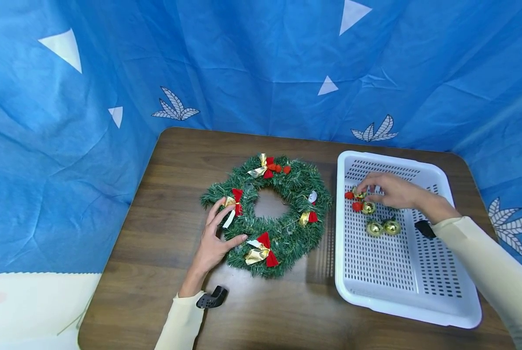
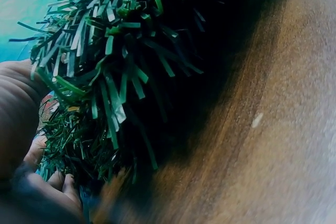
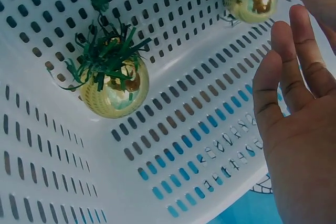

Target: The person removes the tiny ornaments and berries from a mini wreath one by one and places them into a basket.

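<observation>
A green wreath [image 1: 300,243] with red and gold bows lies on the table. My left hand [image 1: 213,245] holds its left side, fingers by a bow [image 1: 237,201] and thumb beside a lower bow [image 1: 261,250]. In the left wrist view, green strands [image 2: 113,77] fill the space beside this hand. My right hand [image 1: 392,189] reaches into a white basket [image 1: 374,277], fingertips over a gold bauble [image 1: 359,193] by the basket's left wall. The right wrist view shows its fingers [image 3: 294,72] extended, nothing visible between them, near gold baubles [image 3: 252,3].
More gold baubles [image 1: 374,229] with green sprigs sit in the basket, along with red berries [image 1: 357,206]. The basket stands on the right of the brown wooden table [image 1: 156,243]. A blue curtain [image 1: 265,63] hangs behind and at the sides.
</observation>
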Demonstrator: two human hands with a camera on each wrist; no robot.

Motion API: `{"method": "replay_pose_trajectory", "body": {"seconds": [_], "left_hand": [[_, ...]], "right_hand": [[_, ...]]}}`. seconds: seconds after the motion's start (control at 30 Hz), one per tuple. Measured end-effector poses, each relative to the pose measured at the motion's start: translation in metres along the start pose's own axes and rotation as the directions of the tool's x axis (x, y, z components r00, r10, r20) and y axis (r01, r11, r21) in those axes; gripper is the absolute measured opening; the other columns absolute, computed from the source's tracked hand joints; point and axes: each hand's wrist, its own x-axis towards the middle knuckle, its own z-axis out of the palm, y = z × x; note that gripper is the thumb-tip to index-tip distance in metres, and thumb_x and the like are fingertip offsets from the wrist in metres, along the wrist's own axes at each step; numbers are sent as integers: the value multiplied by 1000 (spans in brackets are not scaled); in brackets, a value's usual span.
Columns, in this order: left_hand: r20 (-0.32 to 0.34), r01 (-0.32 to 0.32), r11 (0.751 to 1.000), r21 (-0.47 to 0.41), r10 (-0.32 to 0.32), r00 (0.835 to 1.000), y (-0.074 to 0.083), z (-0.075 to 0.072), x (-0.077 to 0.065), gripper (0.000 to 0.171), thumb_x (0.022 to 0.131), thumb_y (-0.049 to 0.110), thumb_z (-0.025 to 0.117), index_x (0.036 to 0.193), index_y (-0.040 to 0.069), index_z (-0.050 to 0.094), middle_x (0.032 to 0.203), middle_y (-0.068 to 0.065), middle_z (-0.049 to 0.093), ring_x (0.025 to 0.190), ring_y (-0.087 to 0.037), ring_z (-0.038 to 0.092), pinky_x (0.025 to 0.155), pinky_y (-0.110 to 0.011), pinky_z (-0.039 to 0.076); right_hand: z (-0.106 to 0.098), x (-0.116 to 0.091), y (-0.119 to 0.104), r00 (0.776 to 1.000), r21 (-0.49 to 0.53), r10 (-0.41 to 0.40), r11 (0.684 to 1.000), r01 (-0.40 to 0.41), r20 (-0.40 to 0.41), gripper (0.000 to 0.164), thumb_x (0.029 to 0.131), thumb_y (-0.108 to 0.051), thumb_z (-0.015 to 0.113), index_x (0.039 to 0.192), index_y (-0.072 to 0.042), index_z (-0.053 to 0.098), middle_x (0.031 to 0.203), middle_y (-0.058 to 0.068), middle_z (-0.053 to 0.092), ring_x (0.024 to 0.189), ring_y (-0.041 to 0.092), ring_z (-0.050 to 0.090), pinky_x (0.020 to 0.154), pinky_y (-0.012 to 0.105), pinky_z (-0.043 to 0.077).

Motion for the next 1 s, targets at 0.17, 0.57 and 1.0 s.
{"method": "replay_pose_trajectory", "body": {"seconds": [0.17, 0.57, 1.0], "left_hand": [[-7, 10, 1000, 18, -10, 1000, -21, 3, 1, 73, 73, 25, 81, 137, 29, 47, 155, 12, 18, 144, -15, 12, 111, -57, 20], [-11, -1, 1000, 24, 2, 1000, -20, 2, 2, 73, 72, 24, 82, 137, 28, 48, 155, 11, 18, 144, -15, 12, 110, -58, 20], [2, 10, 1000, -3, -10, 1000, 14, -1, -1, 71, 73, 10, 80, 137, 9, 48, 155, -7, 20, 144, -29, 14, 109, -62, 18]], "right_hand": [[-7, 1, -1, 999, 30, 1, 1000, 0, -34, 25, 84, -8, 68, 108, -15, 67, 103, 1, 66, 90, 15, 58, 76, 40, 49], [-23, 17, -13, 983, 29, -27, 999, 33, -181, 28, 81, -7, 71, 108, -12, 68, 103, -2, 66, 89, 10, 58, 76, 39, 48], [-32, 41, -26, 965, 26, -124, 991, 133, -233, 25, 83, -10, 71, 105, -18, 67, 101, -7, 66, 88, 7, 58, 72, 34, 48]]}}
